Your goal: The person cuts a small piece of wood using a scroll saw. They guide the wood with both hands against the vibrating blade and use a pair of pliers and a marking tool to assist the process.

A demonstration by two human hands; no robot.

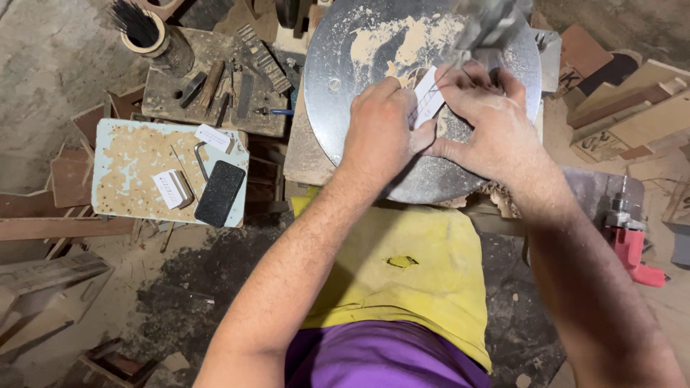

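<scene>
Two hands press one small white piece (428, 97), marked with thin dark lines, flat against a round metal plate (338, 86) dusted with sawdust. The piece lies near the middle of the plate, just below a blurred upright part of the machine (483, 25); whether that part touches the piece cannot be told from this view.

The left hand (384, 129) bears on the piece's left edge, fingers curled down and gripping it. The right hand (489, 118) covers its right side, fingers (503, 79) spread and pressed on the piece and plate. The two thumbs meet just below the piece.

Below the plate, a yellow cloth (402, 266) lies over the person's lap, above purple clothing (381, 356).

To the left, well apart from the hands, a small pale blue counter (129, 154) carries a dark rectangular pad (220, 192), a small white block (171, 189), a second white slip (213, 136) and a bent metal key (200, 159). Behind it a worn wooden stand (208, 86) holds assorted hand tools, and a cup of dark bristles (144, 32) stands at its corner.

To the right, a red power tool (632, 248) rests near wooden offcuts (632, 108). Sawdust covers the floor (50, 65).
</scene>
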